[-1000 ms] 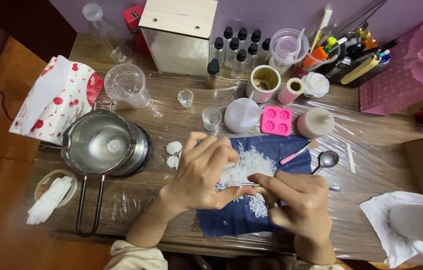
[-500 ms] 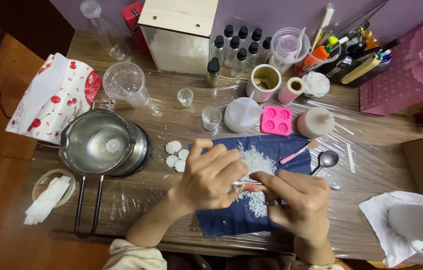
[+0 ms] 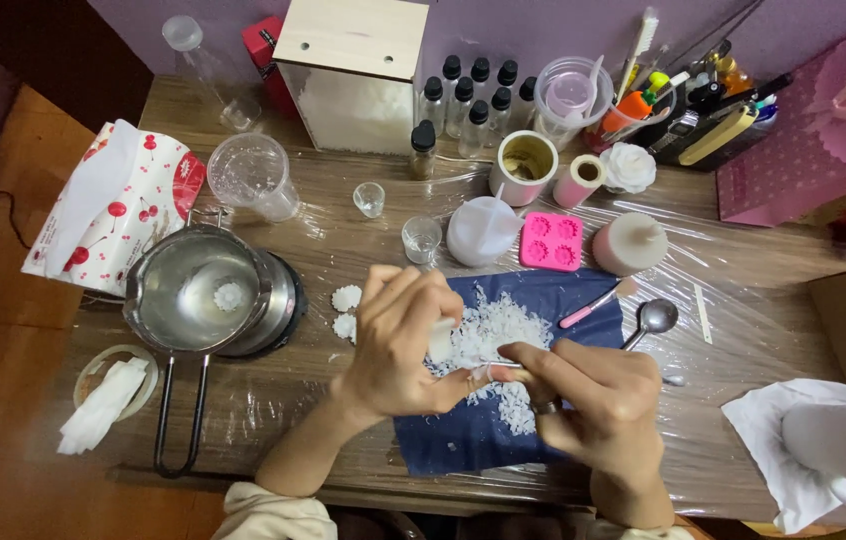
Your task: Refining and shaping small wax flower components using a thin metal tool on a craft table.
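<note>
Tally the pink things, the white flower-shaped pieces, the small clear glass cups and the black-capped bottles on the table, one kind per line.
Pink things: 3, namely silicone mould, pink cup, pink-handled brush
White flower-shaped pieces: 4, namely two beside the pot, one in the pot, white rose
Small clear glass cups: 2
Black-capped bottles: 7
Total: 16

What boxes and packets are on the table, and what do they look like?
Tissue pack: far left beside the pot, soft, white with red cherries.
Wooden box: back middle, pale, squarish.
Red packet: behind the box, partly hidden.
Pink gift bag: back right, pink with lacy trim.
No screens or signs show.
</note>
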